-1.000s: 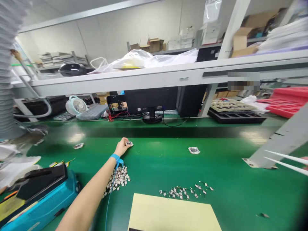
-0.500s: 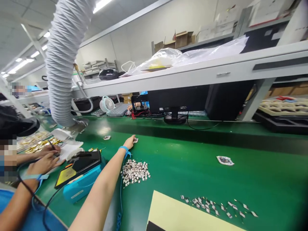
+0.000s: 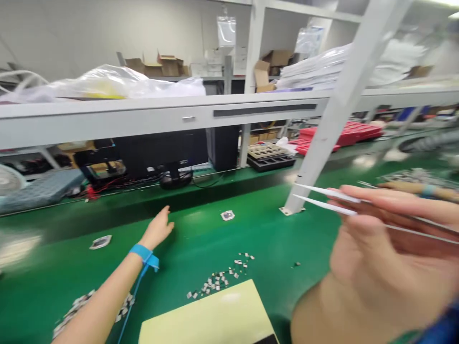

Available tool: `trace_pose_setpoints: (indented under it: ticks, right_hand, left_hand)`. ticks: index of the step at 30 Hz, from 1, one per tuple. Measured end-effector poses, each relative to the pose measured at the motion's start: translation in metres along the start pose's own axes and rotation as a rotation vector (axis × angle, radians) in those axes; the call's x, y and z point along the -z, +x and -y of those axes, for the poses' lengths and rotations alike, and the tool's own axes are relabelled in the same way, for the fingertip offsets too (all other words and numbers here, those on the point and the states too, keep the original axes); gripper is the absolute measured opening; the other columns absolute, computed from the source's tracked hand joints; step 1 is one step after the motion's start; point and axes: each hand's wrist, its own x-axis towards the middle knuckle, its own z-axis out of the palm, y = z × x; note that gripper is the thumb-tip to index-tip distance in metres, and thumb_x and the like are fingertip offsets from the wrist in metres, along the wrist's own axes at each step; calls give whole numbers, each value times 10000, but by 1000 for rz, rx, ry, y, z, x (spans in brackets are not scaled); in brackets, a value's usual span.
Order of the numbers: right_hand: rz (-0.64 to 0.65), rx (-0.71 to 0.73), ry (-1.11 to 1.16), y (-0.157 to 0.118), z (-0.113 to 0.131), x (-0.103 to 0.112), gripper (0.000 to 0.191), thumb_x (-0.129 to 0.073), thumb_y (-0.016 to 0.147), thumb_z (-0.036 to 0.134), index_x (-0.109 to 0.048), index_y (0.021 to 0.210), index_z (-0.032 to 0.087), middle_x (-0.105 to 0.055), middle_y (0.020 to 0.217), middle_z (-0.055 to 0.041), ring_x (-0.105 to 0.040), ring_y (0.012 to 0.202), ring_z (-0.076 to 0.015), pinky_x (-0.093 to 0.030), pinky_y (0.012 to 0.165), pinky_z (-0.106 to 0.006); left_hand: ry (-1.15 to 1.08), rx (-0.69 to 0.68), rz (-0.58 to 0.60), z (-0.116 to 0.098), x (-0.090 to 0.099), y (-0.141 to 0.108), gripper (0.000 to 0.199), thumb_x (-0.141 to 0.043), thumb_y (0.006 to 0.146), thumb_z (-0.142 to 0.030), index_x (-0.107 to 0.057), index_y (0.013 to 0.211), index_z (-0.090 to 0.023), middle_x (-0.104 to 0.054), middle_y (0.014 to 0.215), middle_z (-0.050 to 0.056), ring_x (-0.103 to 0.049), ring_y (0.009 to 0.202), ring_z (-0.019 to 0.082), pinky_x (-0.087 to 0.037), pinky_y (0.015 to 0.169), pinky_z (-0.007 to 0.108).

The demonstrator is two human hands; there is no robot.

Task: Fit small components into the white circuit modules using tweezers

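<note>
My left hand (image 3: pixel 158 228), with a blue wrist strap (image 3: pixel 143 253), reaches out over the green table with thumb and fingers apart and nothing in them. It is between two small flat pieces with white edges and dark middles: one piece (image 3: pixel 101 242) lies to its left, the other piece (image 3: pixel 227 215) to its right. In my right hand (image 3: pixel 373 253), close to the camera, is a pair of white-tipped tweezers (image 3: pixel 335 192). Their tips stand apart, pointing left, with nothing between them. Below my left hand lie scattered small silvery parts with dark leads (image 3: pixel 217 282).
A yellow sheet (image 3: pixel 211 317) lies at the front. My left forearm partly covers a pile of small silvery parts (image 3: pixel 124 306). A white post (image 3: pixel 322 129) stands on the table before the right hand. At the back are a monitor (image 3: pixel 163 150) and trays (image 3: pixel 270 157). Another person's hand (image 3: pixel 405 188) is far right.
The view has swung to the right. My left hand has left the small white-edged piece it was touching and moved right, its fingers now spread. My right hand with the tweezers has come into view.
</note>
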Motion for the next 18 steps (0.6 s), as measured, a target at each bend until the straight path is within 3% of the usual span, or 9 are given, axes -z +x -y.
trace_pose_setpoints:
  ticks: [3,5,7,9,13,15,18]
  right_hand:
    - [78,-36,76,0,1,-11,217,-580,703,-49,-610,818,133,-606,819,-40,-597,761,-165,-515,675,-264]
    - [162,-115,114,1,-3,-10,226,-590,711,-21,-609,832,168,-607,843,-17,-595,790,-152,-520,690,-249]
    - [207,-174,103,3,-6,-6,213,-623,705,21,-611,828,194,-609,849,2,-593,806,-149,-521,706,-249]
    - [228,-204,83,5,-8,-2,199,-648,698,55,-613,823,206,-613,852,9,-593,815,-153,-520,714,-253]
    - [264,-256,79,5,-5,-1,182,-675,685,87,-617,816,200,-616,854,2,-594,803,-151,-515,724,-247]
    - [334,-293,52,4,-3,-3,187,-678,678,83,-624,822,190,-614,853,-3,-594,791,-144,-513,728,-231]
    - [481,-371,30,1,-2,-7,173,-680,675,90,-633,816,178,-613,831,-1,-597,768,-137,-515,712,-210]
  left_hand:
    - [-101,-183,84,-80,-60,16,601,-535,738,-312,-329,1251,-78,-467,1223,134,-452,1124,238,-365,952,299]
    - [-159,-250,97,-118,-88,22,627,-554,709,-353,-351,1230,-69,-453,1236,148,-448,1127,255,-367,948,318]
    - [-201,-280,104,-140,-105,27,587,-566,686,-327,-398,1185,-68,-505,1178,159,-490,1078,279,-393,913,354]
    - [-225,-289,108,-148,-111,32,479,-546,688,-282,-456,1119,-93,-578,1080,145,-539,1005,291,-426,858,380]
    - [-263,-274,92,-149,-95,35,381,-517,696,-267,-480,1049,-129,-633,977,115,-589,905,294,-469,767,386]
    - [-277,-251,63,-150,-70,33,431,-512,694,-296,-444,1084,-125,-628,990,116,-597,889,286,-480,755,384]
    - [-367,-228,2,-152,-17,18,565,-480,701,-383,-333,1191,-144,-606,1044,103,-606,887,237,-500,767,348]
